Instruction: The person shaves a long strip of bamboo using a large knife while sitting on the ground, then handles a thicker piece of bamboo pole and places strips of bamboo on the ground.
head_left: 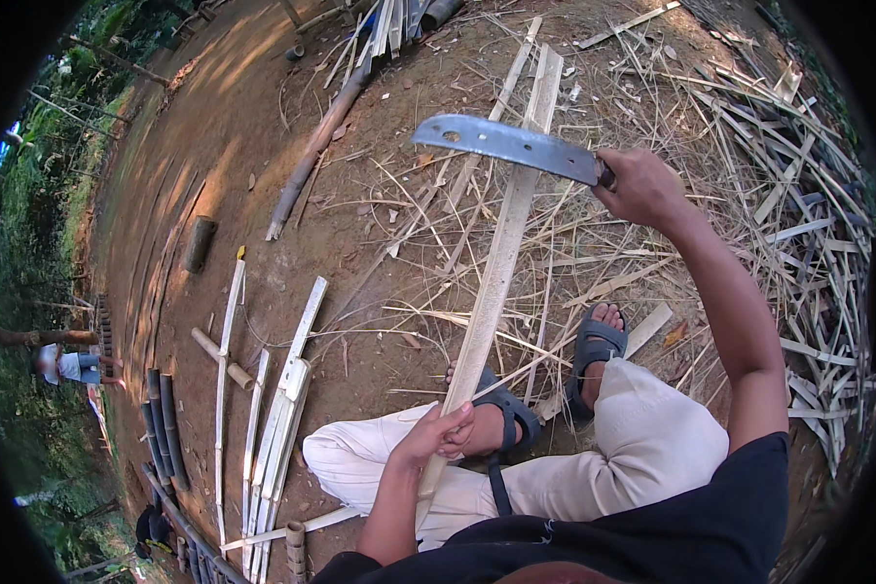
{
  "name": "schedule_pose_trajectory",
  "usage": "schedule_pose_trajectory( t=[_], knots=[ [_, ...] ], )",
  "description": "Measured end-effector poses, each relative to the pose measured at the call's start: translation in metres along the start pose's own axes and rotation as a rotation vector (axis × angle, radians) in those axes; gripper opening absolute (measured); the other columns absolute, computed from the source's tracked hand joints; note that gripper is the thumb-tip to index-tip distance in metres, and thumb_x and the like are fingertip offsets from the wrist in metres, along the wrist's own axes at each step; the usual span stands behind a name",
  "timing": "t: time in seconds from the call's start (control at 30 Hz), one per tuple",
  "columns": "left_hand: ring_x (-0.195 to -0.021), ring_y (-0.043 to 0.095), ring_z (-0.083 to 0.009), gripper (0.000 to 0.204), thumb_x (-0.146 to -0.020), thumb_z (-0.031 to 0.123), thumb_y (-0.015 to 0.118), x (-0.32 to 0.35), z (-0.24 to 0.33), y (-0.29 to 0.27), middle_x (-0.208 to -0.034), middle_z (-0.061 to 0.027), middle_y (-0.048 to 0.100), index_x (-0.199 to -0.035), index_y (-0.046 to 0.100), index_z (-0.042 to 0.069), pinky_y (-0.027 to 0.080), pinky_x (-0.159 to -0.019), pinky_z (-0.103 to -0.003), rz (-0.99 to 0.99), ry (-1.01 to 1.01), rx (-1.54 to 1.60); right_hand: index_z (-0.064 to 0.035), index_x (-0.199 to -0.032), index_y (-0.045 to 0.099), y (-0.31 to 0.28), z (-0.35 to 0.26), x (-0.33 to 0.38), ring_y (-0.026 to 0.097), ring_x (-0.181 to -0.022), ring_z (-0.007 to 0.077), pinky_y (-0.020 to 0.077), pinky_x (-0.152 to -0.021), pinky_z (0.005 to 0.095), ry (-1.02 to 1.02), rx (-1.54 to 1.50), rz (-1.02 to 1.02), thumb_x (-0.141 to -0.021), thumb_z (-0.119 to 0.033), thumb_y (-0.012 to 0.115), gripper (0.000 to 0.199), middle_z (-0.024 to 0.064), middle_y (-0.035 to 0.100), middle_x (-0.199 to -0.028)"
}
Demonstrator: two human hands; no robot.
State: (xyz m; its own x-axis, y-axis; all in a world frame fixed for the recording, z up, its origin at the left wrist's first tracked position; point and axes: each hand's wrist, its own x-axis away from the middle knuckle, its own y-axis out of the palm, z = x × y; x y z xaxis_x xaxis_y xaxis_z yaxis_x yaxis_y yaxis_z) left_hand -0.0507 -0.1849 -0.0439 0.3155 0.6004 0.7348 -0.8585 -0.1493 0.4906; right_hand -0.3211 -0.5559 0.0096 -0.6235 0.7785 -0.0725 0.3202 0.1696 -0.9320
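Observation:
My right hand (644, 185) is closed round the handle of a machete (506, 144), held out ahead with its broad grey blade pointing left. The blade has a few holes and lies across the upper part of a long split bamboo strip (501, 243); whether it touches the strip I cannot tell. Near my lap, my left hand (436, 433) grips the strip's lower end. From there the strip slants away over my sandalled foot, pale side up. My fingers hide part of its near end, and most of the machete handle is covered by my right hand.
Thin bamboo shavings (594, 258) litter the ground ahead. A large heap of split strips (798, 214) lies at right. To the left are a strip bundle (280, 419), a short bamboo log (200, 243), dark bamboo lengths (165, 428) and a long pole (321, 146). Another person (73, 365) stands far left.

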Motion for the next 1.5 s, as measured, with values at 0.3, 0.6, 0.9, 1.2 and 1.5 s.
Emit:
schedule_pose_trajectory(
  t=[0.3, 0.6, 0.9, 1.2, 1.5],
  knots=[
    [-0.042, 0.027, -0.0043, 0.035, -0.106, 0.04, 0.048, 0.011, -0.014, -0.002, -0.058, 0.0058, 0.031, -0.083, 0.041, 0.015, 0.024, -0.041, -0.023, -0.002, 0.017, -0.034, -0.0016, -0.085, 0.062, -0.009, 0.013, 0.007, 0.069, -0.07, 0.0347, 0.0546, -0.072, 0.047, 0.07, 0.021, 0.055, -0.083, -0.02, 0.069, 0.02, 0.0174, 0.069, -0.074],
    [-0.044, 0.025, -0.0026, 0.033, -0.106, 0.036, 0.049, 0.0, -0.004, 0.002, -0.059, 0.0074, 0.03, -0.127, 0.051, 0.011, 0.022, -0.041, -0.022, 0.038, 0.026, 0.013, -0.0054, -0.087, 0.06, 0.002, 0.016, 0.019, 0.069, -0.074, 0.0348, 0.0548, -0.072, 0.0466, -0.053, 0.184, 0.024, -0.077, -0.019, 0.07, 0.019, 0.0153, 0.068, -0.076],
    [-0.042, 0.025, -0.0032, 0.036, -0.106, 0.037, 0.05, -0.003, 0.002, 0.005, -0.057, 0.0068, 0.029, -0.079, 0.043, 0.014, 0.021, -0.04, -0.022, 0.013, 0.019, 0.012, -0.0065, -0.09, 0.06, 0.012, 0.009, 0.029, 0.069, -0.073, 0.0354, 0.0547, -0.066, 0.0454, -0.131, 0.192, 0.009, -0.076, -0.025, 0.072, 0.026, 0.014, 0.068, -0.076],
    [-0.04, 0.028, -0.0041, 0.032, -0.107, 0.034, 0.046, 0.0, 0.008, 0.0, -0.057, 0.004, 0.032, -0.084, 0.043, 0.012, 0.023, -0.039, -0.022, -0.042, 0.042, 0.076, -0.0044, -0.092, 0.059, 0.045, -0.048, 0.052, 0.07, -0.074, 0.0337, 0.0563, -0.068, 0.0444, -0.282, 0.138, 0.047, -0.08, -0.022, 0.071, 0.024, 0.0147, 0.069, -0.08],
    [-0.04, 0.027, -0.0029, 0.031, -0.106, 0.033, 0.049, 0.013, -0.005, -0.012, -0.056, 0.006, 0.032, -0.082, 0.043, 0.013, 0.023, -0.039, -0.022, -0.065, -0.002, 0.124, -0.0035, -0.089, 0.061, 0.034, -0.03, 0.023, 0.07, -0.077, 0.0368, 0.055, -0.072, 0.0466, -0.089, 0.069, 0.03, -0.08, -0.023, 0.071, 0.024, 0.0178, 0.068, -0.077]
  ],
)
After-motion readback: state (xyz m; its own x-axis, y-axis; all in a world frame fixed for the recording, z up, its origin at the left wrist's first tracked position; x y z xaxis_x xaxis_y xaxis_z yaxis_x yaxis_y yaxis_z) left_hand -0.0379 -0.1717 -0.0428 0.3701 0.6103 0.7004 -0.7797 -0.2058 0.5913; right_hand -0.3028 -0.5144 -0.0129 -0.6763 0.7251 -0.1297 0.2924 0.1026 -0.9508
